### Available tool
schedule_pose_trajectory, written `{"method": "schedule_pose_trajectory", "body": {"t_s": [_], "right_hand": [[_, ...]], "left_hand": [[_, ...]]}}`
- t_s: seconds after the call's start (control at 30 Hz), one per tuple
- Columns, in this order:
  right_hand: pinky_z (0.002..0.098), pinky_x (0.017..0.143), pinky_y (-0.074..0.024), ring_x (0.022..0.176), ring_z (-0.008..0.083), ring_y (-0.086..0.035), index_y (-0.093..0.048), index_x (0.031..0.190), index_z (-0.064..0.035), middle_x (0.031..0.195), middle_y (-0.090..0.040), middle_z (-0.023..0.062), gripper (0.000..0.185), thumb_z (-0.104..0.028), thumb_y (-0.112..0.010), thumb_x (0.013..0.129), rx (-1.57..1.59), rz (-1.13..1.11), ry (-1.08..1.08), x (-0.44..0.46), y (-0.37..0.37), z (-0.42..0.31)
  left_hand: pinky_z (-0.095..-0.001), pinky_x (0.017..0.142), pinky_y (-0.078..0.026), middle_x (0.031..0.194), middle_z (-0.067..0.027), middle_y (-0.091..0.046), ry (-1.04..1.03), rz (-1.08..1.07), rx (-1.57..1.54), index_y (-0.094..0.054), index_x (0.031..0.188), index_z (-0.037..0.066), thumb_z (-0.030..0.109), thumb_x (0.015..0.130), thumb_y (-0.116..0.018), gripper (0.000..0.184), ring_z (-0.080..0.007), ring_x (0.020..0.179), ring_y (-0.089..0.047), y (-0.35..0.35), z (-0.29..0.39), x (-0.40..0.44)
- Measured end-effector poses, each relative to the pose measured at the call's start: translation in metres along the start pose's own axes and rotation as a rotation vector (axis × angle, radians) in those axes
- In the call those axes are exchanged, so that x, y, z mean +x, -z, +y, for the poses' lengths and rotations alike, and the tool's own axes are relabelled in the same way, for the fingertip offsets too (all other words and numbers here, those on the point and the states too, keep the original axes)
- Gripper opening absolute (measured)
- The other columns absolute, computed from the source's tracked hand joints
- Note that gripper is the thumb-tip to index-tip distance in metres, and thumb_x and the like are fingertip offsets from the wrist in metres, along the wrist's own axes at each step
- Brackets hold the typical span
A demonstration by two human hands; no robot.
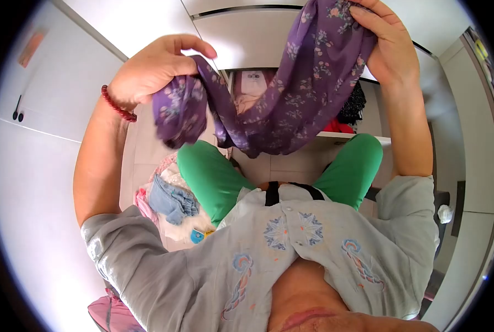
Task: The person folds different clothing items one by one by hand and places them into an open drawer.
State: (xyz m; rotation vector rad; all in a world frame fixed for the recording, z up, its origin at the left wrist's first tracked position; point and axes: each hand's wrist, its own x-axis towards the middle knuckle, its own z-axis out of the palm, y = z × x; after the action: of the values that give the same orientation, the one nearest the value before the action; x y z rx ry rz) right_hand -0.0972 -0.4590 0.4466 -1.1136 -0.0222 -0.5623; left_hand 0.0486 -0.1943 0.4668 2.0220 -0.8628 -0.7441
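A purple floral cloth [307, 94], perhaps a scarf or garment, hangs in a loose sag between my two hands. My left hand [161, 66], with a red bead bracelet at the wrist, grips one end, and a bunched part dangles below it, slightly blurred. At the upper right my right hand [388, 41] pinches the other end between thumb and fingers. Behind the cloth an open drawer [363, 137] holds folded light pink pieces [252, 83], a black patterned cloth [353, 108] and something red [338, 127]. The cloth hides part of the drawer.
White drawer fronts [252, 36] rise ahead, and a white cabinet door [48, 149] stands on the left. Clothes, including blue denim [172, 199], lie piled on the floor by my left knee. A pink bag [114, 312] is at lower left. Shelving [479, 72] borders the right.
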Motion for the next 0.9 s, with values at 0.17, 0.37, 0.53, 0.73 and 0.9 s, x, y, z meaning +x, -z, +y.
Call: {"method": "schedule_pose_trajectory", "body": {"t_s": [0.17, 0.37, 0.53, 0.73, 0.9], "right_hand": [[0.0258, 0.075, -0.0497, 0.080, 0.0140, -0.060, -0.061, 0.097, 0.0031, 0.092, -0.063, 0.0088, 0.018, 0.000, -0.053, 0.082, -0.073, -0.080, 0.009, -0.005, 0.009, 0.005], [0.0227, 0.076, -0.0483, 0.085, 0.0110, -0.060, -0.062, 0.104, 0.0034, 0.096, -0.063, 0.0085, 0.025, -0.009, -0.060, 0.082, -0.230, -0.289, -0.127, -0.017, 0.016, 0.043], [0.0252, 0.087, -0.0406, 0.099, 0.0131, -0.051, -0.056, 0.114, 0.0023, 0.113, -0.052, 0.0059, 0.040, -0.014, -0.066, 0.078, -0.697, -0.457, -0.041, -0.037, 0.005, 0.052], [0.0298, 0.091, -0.0390, 0.104, 0.0233, -0.051, -0.052, 0.117, 0.0036, 0.119, -0.049, 0.0152, 0.060, -0.020, -0.076, 0.067, -1.047, -0.398, 0.211, -0.040, 0.023, 0.085], [0.0401, 0.091, -0.0390, 0.105, 0.0398, -0.047, -0.045, 0.119, 0.0074, 0.112, -0.045, 0.0276, 0.081, -0.035, -0.079, 0.060, -1.175, -0.353, 0.624, -0.048, 0.007, 0.115]], "left_hand": [[-0.0214, 0.060, -0.052, 0.077, -0.0058, -0.061, -0.053, -0.201, -0.772, -0.053, 0.106, -0.004, -0.001, 0.083, -0.046, 0.024, -0.0106, 0.064, -0.060, -0.008, -0.014, -0.005], [-0.0340, 0.080, -0.050, 0.095, -0.0131, -0.063, -0.092, 0.034, -1.026, -0.054, 0.108, -0.005, 0.004, 0.089, -0.040, 0.026, -0.0197, 0.085, -0.062, -0.044, -0.049, 0.021], [-0.0336, 0.084, -0.050, 0.100, -0.0146, -0.058, -0.249, -0.051, -1.229, -0.047, 0.111, -0.008, 0.000, 0.089, -0.037, 0.025, -0.0220, 0.090, -0.060, -0.059, -0.045, 0.031], [-0.0361, 0.083, -0.051, 0.101, -0.0178, -0.057, -0.333, 0.068, -1.370, -0.046, 0.108, -0.009, -0.001, 0.089, -0.033, 0.024, -0.0250, 0.091, -0.059, -0.059, -0.047, 0.031], [-0.0367, 0.088, -0.048, 0.102, -0.0182, -0.056, -0.375, 0.025, -1.381, -0.046, 0.107, -0.008, -0.002, 0.090, -0.032, 0.023, -0.0258, 0.094, -0.057, -0.071, -0.051, 0.034]]}}
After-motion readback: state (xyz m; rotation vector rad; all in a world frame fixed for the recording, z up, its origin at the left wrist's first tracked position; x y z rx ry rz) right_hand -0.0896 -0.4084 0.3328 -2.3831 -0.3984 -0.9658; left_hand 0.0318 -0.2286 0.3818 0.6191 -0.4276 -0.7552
